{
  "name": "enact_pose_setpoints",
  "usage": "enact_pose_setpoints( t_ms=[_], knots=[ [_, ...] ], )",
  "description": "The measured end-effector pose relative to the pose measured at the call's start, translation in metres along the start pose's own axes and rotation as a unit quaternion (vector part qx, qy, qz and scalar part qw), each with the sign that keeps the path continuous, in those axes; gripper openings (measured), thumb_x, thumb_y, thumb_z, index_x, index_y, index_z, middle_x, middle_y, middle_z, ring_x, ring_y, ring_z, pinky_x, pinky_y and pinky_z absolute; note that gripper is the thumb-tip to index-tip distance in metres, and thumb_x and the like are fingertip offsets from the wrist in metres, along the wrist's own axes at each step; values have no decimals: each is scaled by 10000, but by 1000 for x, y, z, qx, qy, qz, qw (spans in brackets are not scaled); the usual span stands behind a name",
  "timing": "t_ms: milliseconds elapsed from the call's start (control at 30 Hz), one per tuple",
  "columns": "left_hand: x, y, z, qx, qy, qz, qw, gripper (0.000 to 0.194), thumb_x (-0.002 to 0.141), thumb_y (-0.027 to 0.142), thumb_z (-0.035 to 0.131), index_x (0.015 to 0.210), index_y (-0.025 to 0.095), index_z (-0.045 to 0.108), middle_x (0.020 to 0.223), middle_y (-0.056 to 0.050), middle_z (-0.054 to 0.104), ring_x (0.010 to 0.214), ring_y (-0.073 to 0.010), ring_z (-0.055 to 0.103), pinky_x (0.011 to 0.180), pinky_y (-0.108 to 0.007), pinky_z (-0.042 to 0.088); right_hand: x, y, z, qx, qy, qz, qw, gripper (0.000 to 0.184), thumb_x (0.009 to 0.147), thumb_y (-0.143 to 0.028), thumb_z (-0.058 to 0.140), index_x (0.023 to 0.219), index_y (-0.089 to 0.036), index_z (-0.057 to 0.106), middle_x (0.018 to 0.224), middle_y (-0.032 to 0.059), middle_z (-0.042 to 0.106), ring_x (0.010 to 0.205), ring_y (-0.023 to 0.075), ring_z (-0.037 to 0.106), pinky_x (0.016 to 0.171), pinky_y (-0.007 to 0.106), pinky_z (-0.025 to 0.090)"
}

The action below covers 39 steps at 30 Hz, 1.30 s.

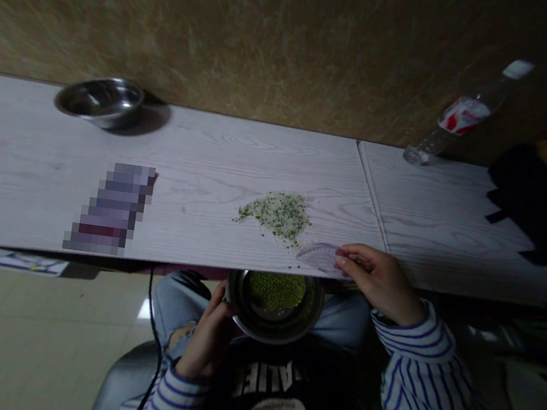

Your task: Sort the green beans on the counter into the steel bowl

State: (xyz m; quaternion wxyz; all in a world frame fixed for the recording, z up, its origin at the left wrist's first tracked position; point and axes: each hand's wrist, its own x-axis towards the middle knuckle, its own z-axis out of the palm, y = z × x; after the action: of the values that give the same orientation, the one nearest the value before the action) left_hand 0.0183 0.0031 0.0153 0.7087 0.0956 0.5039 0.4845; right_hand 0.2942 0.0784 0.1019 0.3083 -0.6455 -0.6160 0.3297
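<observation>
Left hand (209, 339) grips a metal bowl (279, 333) of green beans (278, 292), right hand (387, 284) pinches a protractor (320, 256), mixed grains (281, 215) lie beyond both on the table (200, 148)

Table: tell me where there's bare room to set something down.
The table is bare between the pixelated item and the grain pile, left of that item and the far bowl, and between the bottle, dark cloth and right hand. Crowded: the near middle edge, where pile, protractor, right hand and bean bowl bunch together.
</observation>
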Motion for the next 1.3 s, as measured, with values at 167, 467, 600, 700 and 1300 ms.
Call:
enact_pose_setpoints(
  t_ms=[167,467,600,700,1300],
  knots=[
    [0,0,-1,4,-3,-9,1000,443,672,214,744,1111,261,708,1014,-24,730,868,-236,644,663,-333,552,-3,-3,6,6,-6,-15,1000,186,816,-365,677,871,-216,773,811,70,800,750,237,741,678,350,594],
    [0,0,-2,6,-11,2,1000,408,684,218,727,1091,244,717,1017,-37,724,882,-236,640,690,-337,557,11,-6,19,23,-9,-33,999,182,822,-344,672,886,-202,766,828,77,800,735,227,738,668,341,588],
    [0,0,-3,11,-12,-3,1000,395,689,207,728,1082,239,712,988,-31,717,848,-224,627,668,-334,560,18,3,16,24,14,-27,999,205,815,-365,682,901,-197,764,820,79,794,729,228,735,661,346,591],
    [1,1,-2,7,-12,-3,1000,417,696,206,723,1111,241,706,993,-30,720,855,-226,630,677,-339,560,23,8,12,21,26,-23,999,203,803,-354,693,907,-194,763,840,86,799,751,236,746,693,361,603],
    [0,1,0,1,-19,-10,1000,432,707,197,716,1135,256,703,1012,-27,725,881,-235,645,682,-326,547,27,1,8,69,31,1,997,216,750,-383,731,849,-191,735,762,82,774,660,228,727,646,361,613]
  ],
)
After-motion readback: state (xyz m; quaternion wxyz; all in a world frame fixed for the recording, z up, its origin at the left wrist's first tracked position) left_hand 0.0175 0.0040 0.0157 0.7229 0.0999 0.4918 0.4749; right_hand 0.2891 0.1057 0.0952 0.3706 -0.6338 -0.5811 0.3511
